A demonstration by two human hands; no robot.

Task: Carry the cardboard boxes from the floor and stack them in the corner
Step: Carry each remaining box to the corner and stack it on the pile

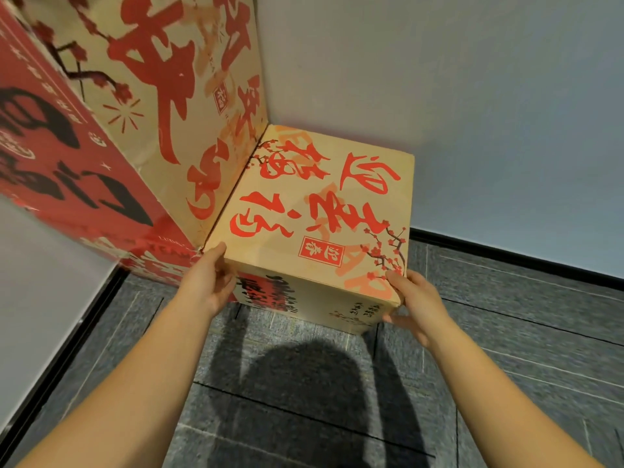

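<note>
The box (317,211) sits in the floor (506,332) corner tight against a tall box (175,96), both hands (209,282) (413,302) clamped on its near corners, so a skewed shove could leave it crooked or pinch the left fingers.

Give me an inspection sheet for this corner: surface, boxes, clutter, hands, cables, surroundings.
Surface: grey tiled carpet floor, with the person's shadow on it.
Job's things: small tan cardboard box with red calligraphy beside a tall tan and red printed cardboard box, their sides touching; whether the small one rests on the floor cannot be told.
Clutter: nothing seen.
Hands: left hand holds the small box's near left corner; right hand holds its near right corner, thumb on top. Each grip is at a corner.
Cables: nothing seen.
Surroundings: pale walls with black skirting.
</note>
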